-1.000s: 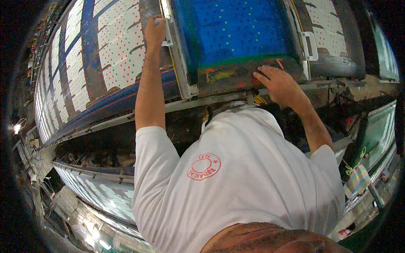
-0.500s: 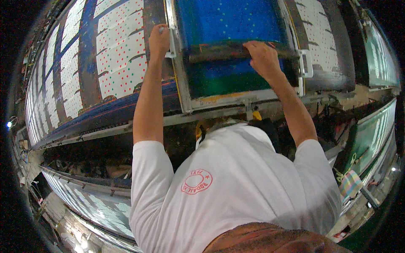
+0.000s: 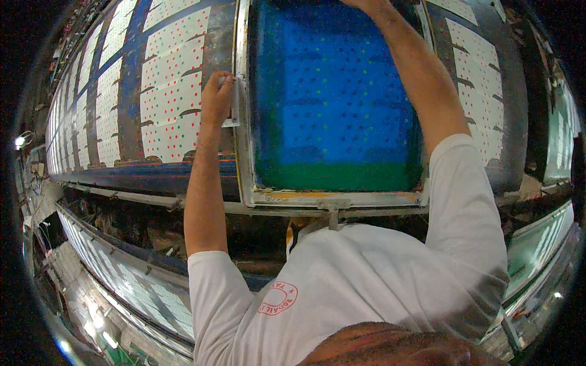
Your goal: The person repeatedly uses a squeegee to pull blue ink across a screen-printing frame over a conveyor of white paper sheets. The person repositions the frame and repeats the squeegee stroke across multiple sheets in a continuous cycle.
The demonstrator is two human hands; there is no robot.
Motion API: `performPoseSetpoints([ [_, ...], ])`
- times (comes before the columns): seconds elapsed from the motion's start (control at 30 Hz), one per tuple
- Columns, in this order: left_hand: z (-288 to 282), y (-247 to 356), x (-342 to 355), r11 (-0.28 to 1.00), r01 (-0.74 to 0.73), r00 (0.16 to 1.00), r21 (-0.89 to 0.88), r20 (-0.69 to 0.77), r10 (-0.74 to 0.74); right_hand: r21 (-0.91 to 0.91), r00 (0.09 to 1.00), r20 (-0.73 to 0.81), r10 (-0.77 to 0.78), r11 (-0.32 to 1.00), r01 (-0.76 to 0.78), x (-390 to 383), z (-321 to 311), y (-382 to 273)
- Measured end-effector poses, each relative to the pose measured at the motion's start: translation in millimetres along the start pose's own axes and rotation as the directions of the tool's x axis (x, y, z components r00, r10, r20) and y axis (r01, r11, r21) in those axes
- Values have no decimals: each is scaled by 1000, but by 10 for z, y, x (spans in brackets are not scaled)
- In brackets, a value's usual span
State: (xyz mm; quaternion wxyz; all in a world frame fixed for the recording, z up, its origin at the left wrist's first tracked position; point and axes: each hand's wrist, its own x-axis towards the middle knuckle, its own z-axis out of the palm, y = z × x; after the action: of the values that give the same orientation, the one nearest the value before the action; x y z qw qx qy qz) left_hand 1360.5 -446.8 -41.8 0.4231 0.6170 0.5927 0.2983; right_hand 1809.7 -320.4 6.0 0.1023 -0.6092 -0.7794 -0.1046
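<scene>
My left hand (image 3: 217,97) is closed on the white handle (image 3: 231,122) at the left side of a metal-framed printing screen (image 3: 332,198). The screen's mesh (image 3: 342,110) is blue with a green band along the near end, and dark and green dots show through it. My right arm stretches over the right side of the screen to its far end, where my right hand (image 3: 360,3) is cut off by the top edge, so its fingers and anything in them are hidden.
White pieces with red and green dots (image 3: 171,110) lie in columns on the long dark table to the left, and more dotted pieces (image 3: 476,110) lie to the right. A metal rail (image 3: 134,192) runs along the near edge. Other long tables (image 3: 116,268) stand behind and beside me.
My right hand has moved from the near end of the screen to the far end, pushing the dark bar out of view and uncovering the mesh. My left hand stays on the handle.
</scene>
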Motion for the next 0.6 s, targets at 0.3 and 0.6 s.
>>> performPoseSetpoints([
  [0.3,-7,103,-76,993,-67,997,100,-16,69,26,999,-38,-15,1000,16,-247,0,-90],
  [0.6,-5,224,-151,947,-82,995,309,-23,94,-12,974,221,42,999,-41,701,-87,440],
])
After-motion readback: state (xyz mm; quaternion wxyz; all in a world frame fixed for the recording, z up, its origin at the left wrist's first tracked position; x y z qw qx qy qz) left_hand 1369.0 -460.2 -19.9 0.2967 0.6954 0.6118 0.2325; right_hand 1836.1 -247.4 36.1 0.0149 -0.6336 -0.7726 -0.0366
